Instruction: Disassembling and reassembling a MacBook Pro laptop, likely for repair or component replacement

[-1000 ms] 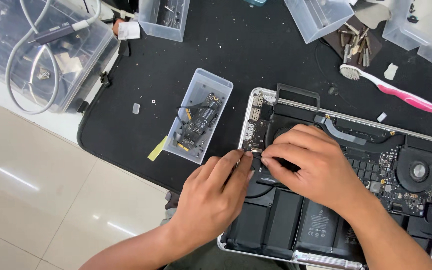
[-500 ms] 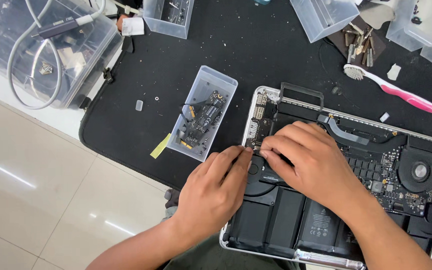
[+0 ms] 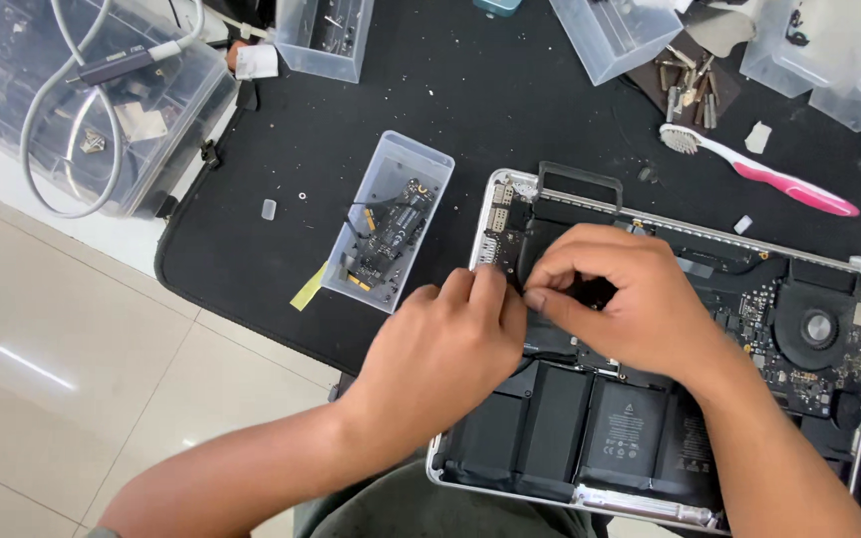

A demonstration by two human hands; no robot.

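Both hands meet over the opened laptop (image 3: 829, 299) lying on the black worktop (image 3: 510, 110). The right hand (image 3: 630, 299) pinches its fingers (image 3: 540, 294) closed on a small part, too hidden to identify, near the laptop's left edge; the left hand (image 3: 440, 354) presses curled fingers alongside. Left of the laptop stands a clear rectangular box (image 3: 386, 219) holding small circuit parts; beyond it lies a pink toothbrush (image 3: 759, 169).

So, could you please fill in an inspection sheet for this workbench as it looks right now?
Surface: black mat on a white bench.
Job's things: opened laptop, battery cells and fan exposed.
Clutter: clear tray of small parts, pink toothbrush, more clear bins.
Grippers: left hand and right hand pinch at the board's left end; what they hold is hidden.
Cables: grey cable looped over the left bin.
Surroundings: pale tiled floor.
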